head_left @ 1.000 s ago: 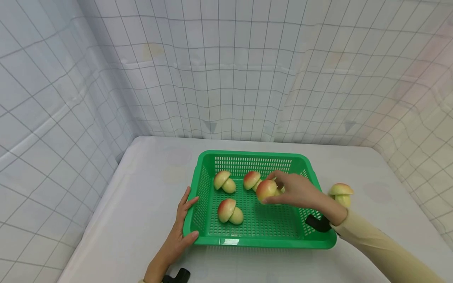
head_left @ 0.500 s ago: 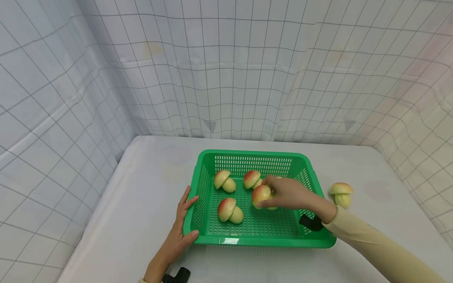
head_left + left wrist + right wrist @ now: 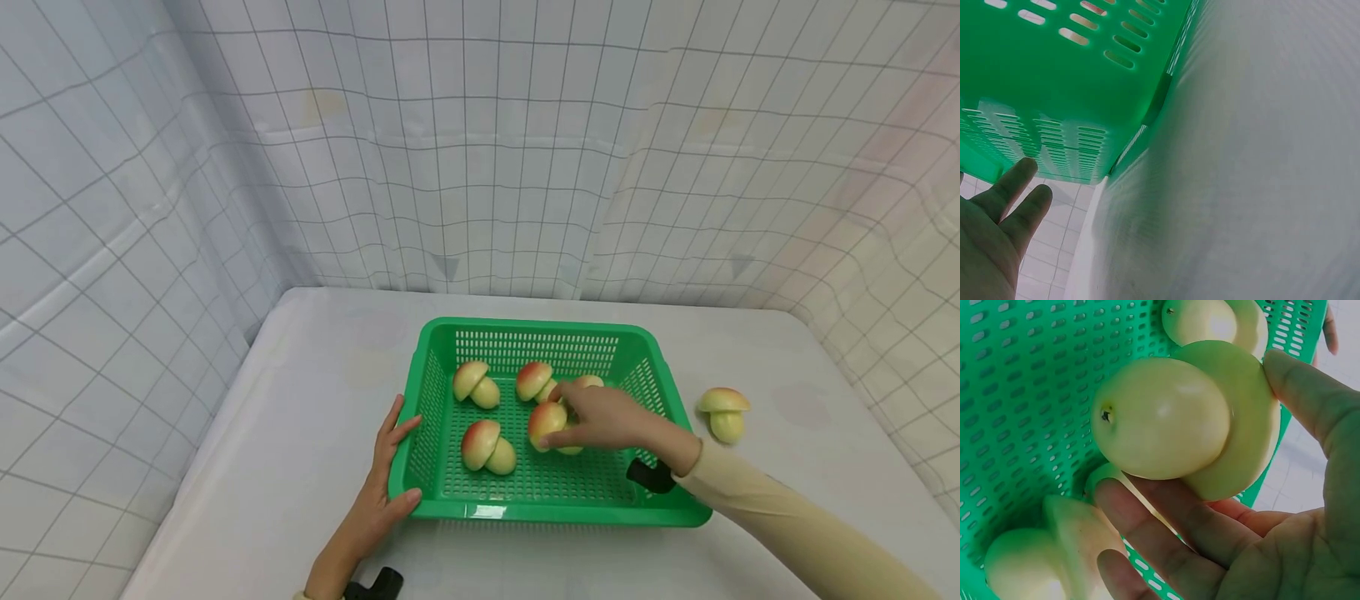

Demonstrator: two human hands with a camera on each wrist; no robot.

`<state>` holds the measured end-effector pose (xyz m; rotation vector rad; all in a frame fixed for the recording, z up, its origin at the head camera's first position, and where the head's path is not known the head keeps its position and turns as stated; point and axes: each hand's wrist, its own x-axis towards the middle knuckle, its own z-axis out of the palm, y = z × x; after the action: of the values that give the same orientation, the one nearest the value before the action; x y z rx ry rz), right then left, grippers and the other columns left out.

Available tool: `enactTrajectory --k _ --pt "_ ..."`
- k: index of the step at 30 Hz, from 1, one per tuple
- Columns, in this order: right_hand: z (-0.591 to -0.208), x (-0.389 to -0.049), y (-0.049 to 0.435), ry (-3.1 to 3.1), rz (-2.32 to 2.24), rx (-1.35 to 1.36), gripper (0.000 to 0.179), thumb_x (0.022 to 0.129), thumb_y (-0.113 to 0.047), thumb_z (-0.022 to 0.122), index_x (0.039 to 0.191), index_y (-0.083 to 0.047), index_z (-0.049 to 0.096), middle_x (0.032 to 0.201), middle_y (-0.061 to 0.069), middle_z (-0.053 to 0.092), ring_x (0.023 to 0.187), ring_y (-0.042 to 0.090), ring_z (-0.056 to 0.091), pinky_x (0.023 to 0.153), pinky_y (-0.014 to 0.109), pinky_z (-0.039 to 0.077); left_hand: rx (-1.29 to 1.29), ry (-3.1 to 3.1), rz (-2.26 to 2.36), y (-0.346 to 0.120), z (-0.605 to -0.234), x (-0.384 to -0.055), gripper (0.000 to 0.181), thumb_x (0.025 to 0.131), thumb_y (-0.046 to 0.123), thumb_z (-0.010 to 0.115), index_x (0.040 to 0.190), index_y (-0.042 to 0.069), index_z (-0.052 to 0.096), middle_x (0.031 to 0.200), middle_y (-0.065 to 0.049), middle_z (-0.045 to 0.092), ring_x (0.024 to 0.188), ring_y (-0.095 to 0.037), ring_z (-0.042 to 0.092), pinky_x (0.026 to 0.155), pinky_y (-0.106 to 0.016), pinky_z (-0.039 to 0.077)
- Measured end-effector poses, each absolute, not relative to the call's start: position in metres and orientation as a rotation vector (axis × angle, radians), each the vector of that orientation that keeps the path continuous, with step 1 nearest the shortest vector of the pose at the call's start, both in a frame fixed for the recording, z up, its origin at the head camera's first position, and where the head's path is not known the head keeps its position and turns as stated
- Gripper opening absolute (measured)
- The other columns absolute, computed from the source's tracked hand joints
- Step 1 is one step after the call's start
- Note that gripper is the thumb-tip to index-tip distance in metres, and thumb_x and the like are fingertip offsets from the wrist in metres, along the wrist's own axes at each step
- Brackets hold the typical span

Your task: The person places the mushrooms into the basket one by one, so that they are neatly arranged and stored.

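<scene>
My right hand (image 3: 603,417) pinches a toy mushroom (image 3: 547,425) by its red-and-yellow cap, low inside the green basket (image 3: 555,512). In the right wrist view the thumb presses one side of the held mushroom's cap, fingers lie against the other, and its pale rounded stem (image 3: 1163,419) faces the camera. My left hand (image 3: 378,492) rests at the basket's left side, fingers stretched along the wall and thumb on the front rim corner. The left wrist view shows extended fingers (image 3: 1025,215) beside the slotted green wall (image 3: 1054,81).
Several more toy mushrooms lie in the basket: one front left (image 3: 487,447), one back left (image 3: 476,385), one back middle (image 3: 534,381), and one partly hidden behind my right hand. Another toy mushroom (image 3: 725,414) stands on the white table (image 3: 300,417) right of the basket. Grid-patterned curtains (image 3: 517,150) surround the table.
My right hand has moved slightly left and down into the basket with the toy mushroom. The back-right mushroom's cap now shows more. My left hand and the basket stay where they were.
</scene>
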<state>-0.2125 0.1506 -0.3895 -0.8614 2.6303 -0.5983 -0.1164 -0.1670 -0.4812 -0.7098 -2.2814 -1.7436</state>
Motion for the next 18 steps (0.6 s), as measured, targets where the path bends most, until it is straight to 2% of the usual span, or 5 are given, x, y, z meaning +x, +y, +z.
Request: enactTrajectory --k 4,14,18 --pt "-0.3917 -0.2118 0.1497 2.619 -0.584 -0.865 0.056 0.080 -0.053 0.069 0.112 -0.009 0.057 0.069 -0.010 0.055 0.057 0.009 0.047 0.052 0.031 0.039 -0.711 -2.284 -1.753 -0.1668 -0.4814 -0.1166 0.074 0.081 0.011 0.055 0.148 0.006 0.024 0.158 -0.005 -0.004 0.142 -0.027 -0.002 0.093 -0.072 0.010" --pt "-0.3969 -0.2117 0.1474 2.617 -0.575 -0.879 0.053 0.081 -0.052 0.068 0.110 -0.010 0.056 0.065 -0.009 0.053 0.054 0.008 0.046 0.050 0.030 0.038 -0.721 -2.273 -1.758 -0.1674 -0.4823 -0.1167 0.074 0.082 0.011 0.055 0.148 0.006 0.024 0.157 -0.011 -0.005 0.142 -0.027 -0.002 0.092 -0.072 0.010" --pt "-0.3995 -0.2126 0.1459 2.619 -0.567 -0.896 0.053 0.081 -0.053 0.068 0.109 -0.010 0.056 0.062 -0.009 0.051 0.052 0.007 0.043 0.049 0.028 0.035 -0.728 -2.271 -1.758 -0.1676 -0.4820 -0.1168 0.074 0.082 0.011 0.055 0.148 0.006 0.024 0.158 -0.010 -0.005 0.142 -0.028 -0.002 0.092 -0.072 0.010"
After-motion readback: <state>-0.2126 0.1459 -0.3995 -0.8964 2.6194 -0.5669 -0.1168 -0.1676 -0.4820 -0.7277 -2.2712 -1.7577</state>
